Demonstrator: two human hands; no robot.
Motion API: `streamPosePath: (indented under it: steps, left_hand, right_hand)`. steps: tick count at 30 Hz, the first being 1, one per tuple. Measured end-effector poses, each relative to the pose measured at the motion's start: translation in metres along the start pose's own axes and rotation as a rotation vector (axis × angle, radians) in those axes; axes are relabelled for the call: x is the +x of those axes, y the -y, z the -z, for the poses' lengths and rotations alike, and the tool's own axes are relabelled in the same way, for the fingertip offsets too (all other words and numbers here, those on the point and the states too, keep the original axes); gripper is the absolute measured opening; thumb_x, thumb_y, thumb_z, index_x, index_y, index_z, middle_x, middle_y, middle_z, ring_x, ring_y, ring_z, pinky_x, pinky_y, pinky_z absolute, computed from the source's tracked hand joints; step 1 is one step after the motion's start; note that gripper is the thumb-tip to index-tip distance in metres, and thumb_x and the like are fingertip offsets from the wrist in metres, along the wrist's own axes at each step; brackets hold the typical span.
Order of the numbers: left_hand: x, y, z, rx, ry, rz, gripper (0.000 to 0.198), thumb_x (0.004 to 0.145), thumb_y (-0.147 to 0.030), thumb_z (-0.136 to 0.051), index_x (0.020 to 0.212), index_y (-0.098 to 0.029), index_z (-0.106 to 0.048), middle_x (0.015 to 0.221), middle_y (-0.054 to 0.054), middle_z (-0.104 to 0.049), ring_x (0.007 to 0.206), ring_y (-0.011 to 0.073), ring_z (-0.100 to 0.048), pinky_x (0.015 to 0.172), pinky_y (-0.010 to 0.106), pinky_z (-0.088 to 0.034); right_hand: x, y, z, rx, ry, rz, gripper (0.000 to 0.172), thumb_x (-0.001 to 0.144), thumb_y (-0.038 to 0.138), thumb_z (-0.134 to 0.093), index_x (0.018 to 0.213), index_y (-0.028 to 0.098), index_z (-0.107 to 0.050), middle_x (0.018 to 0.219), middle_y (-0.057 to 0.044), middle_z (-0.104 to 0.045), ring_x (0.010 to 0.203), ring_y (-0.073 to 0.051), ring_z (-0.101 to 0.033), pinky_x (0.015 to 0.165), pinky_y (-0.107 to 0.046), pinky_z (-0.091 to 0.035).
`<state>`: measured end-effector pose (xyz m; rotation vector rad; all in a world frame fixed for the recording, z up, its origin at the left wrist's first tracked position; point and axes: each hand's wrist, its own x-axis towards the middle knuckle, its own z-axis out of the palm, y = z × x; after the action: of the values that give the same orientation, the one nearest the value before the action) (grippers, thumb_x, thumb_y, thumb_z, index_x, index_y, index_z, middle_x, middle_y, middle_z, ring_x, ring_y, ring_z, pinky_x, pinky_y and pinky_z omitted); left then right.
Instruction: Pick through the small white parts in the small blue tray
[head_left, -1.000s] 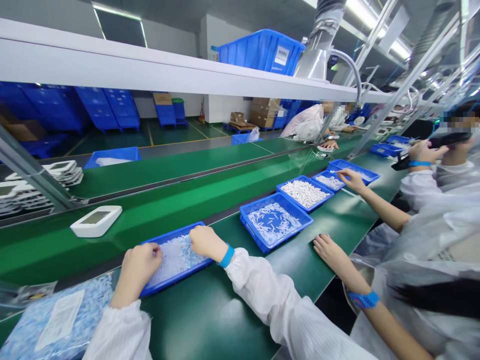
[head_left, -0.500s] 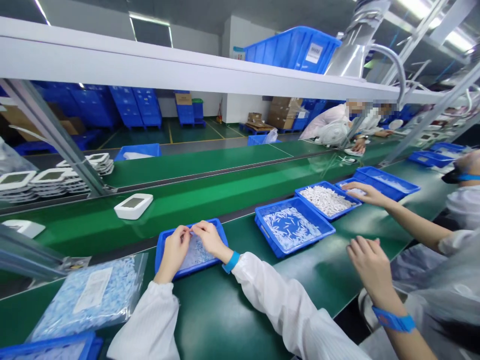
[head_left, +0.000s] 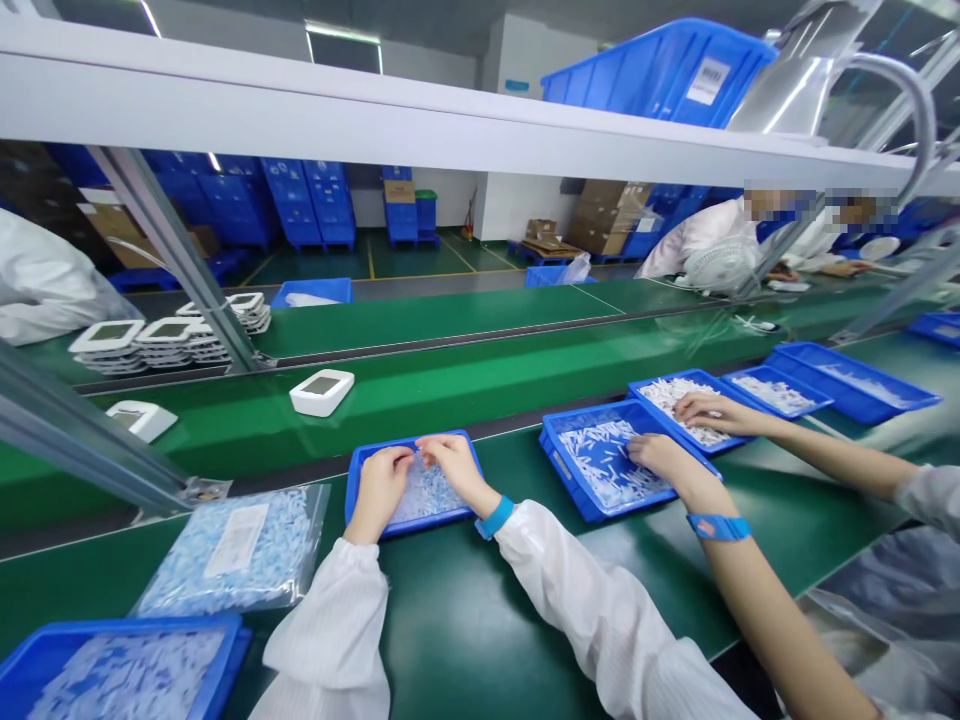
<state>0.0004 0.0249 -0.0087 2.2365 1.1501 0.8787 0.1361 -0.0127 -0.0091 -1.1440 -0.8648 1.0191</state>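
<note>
My left hand (head_left: 384, 484) is over a shallow blue tray (head_left: 352, 487), thumb and fingertips pinched together. Close beside it, my right hand (head_left: 456, 468), with a blue wrist strap (head_left: 495, 517), also has its fingers drawn into a pinch. A small gap parts the fingertips. Whatever they hold is too small to make out. Beneath them in the tray lie many small pale blue and white pieces (head_left: 435, 492). Left of the tray rests a clear plastic bag (head_left: 236, 550) packed with light blue pieces and bearing a white label.
A co-worker's hands (head_left: 664, 460) reach into blue trays (head_left: 559, 470) of white parts on my right. Another blue tray (head_left: 232, 640) sits at the lower left. White square devices (head_left: 322, 392) stand on the green conveyor (head_left: 450, 375). A metal post (head_left: 176, 260) and overhead shelf (head_left: 375, 125) frame the station.
My view has shifted left, bringing a person's white sleeve in at the left. My fingertips have drawn slightly apart. The co-worker's hands have moved into the trays of white parts.
</note>
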Motion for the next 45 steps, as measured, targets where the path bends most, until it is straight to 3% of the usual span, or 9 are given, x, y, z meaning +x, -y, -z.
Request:
streamPosePath:
  steps: [6, 9, 16, 24, 29, 33, 38, 45]
  left_hand:
    - [-0.001, -0.006, 0.004, -0.083, 0.020, 0.027, 0.015, 0.081, -0.025, -0.049, 0.082, -0.021, -0.063, 0.081, 0.001, -0.072, 0.077, 0.0169, -0.066, 0.073, 0.027, -0.046]
    - [-0.002, -0.007, 0.004, -0.131, -0.002, 0.043, 0.014, 0.083, -0.027, -0.048, 0.086, -0.021, -0.060, 0.078, 0.001, -0.071, 0.073, 0.0158, -0.065, 0.069, 0.026, -0.045]
    - [-0.002, -0.008, 0.005, -0.119, 0.004, 0.007, 0.022, 0.084, -0.034, -0.047, 0.085, -0.021, -0.065, 0.087, 0.003, -0.073, 0.082, 0.0179, -0.067, 0.076, 0.027, -0.046]
    - [-0.002, -0.007, 0.004, -0.051, 0.015, -0.014, 0.025, 0.084, -0.034, -0.048, 0.084, -0.021, -0.070, 0.088, 0.003, -0.073, 0.081, 0.0186, -0.066, 0.080, 0.029, -0.047]
    - [-0.001, -0.007, 0.004, -0.056, 0.011, -0.031, 0.025, 0.083, -0.034, -0.049, 0.083, -0.021, -0.071, 0.087, 0.003, -0.074, 0.080, 0.0186, -0.066, 0.079, 0.029, -0.047]
    - [-0.002, -0.011, 0.006, 0.018, 0.020, -0.035, 0.026, 0.082, -0.032, -0.048, 0.078, -0.022, -0.072, 0.081, 0.004, -0.074, 0.075, 0.0183, -0.066, 0.077, 0.030, -0.045]
    - [-0.006, -0.020, 0.008, 0.117, 0.012, 0.018, 0.031, 0.083, -0.027, -0.044, 0.072, -0.022, -0.072, 0.075, 0.005, -0.073, 0.070, 0.0170, -0.063, 0.087, 0.035, -0.038]
    - [-0.009, -0.020, 0.006, 0.142, 0.027, 0.009, 0.034, 0.081, -0.022, -0.038, 0.069, -0.022, -0.070, 0.065, 0.003, -0.071, 0.062, 0.0142, -0.058, 0.097, 0.043, -0.028]
  right_hand:
    - [-0.005, 0.000, -0.003, -0.001, 0.055, 0.009, 0.023, 0.064, 0.027, -0.068, 0.082, 0.014, -0.065, 0.060, 0.001, -0.062, 0.052, -0.011, -0.054, 0.056, -0.024, -0.046]
    - [-0.004, -0.001, -0.002, -0.065, 0.056, 0.055, 0.024, 0.069, 0.036, -0.067, 0.077, 0.014, -0.061, 0.060, 0.000, -0.061, 0.052, -0.011, -0.053, 0.055, -0.024, -0.045]
    - [-0.004, -0.005, 0.001, -0.260, 0.056, 0.185, 0.035, 0.079, 0.047, -0.057, 0.062, 0.016, -0.053, 0.054, 0.003, -0.047, 0.052, -0.009, -0.041, 0.049, -0.021, -0.033]
    - [-0.002, -0.010, 0.003, -0.324, 0.033, 0.179, 0.038, 0.081, 0.048, -0.052, 0.060, 0.017, -0.048, 0.052, 0.004, -0.044, 0.052, -0.010, -0.039, 0.050, -0.022, -0.031]
    - [-0.004, -0.007, 0.003, -0.379, 0.027, 0.181, 0.034, 0.083, 0.043, -0.051, 0.060, 0.017, -0.048, 0.052, 0.004, -0.042, 0.051, -0.010, -0.038, 0.049, -0.022, -0.029]
    - [-0.012, 0.003, 0.000, -0.556, -0.003, 0.251, 0.028, 0.084, 0.034, -0.050, 0.062, 0.017, -0.049, 0.055, 0.003, -0.046, 0.053, -0.010, -0.040, 0.052, -0.022, -0.029]
    - [-0.024, 0.013, -0.009, -0.822, -0.026, 0.384, 0.021, 0.084, 0.019, -0.045, 0.063, 0.018, -0.047, 0.064, 0.001, -0.051, 0.061, -0.013, -0.046, 0.059, -0.024, -0.030]
    - [-0.028, 0.016, -0.014, -0.891, -0.018, 0.365, 0.022, 0.084, 0.014, -0.042, 0.062, 0.019, -0.044, 0.064, 0.000, -0.051, 0.062, -0.014, -0.046, 0.060, -0.024, -0.030]
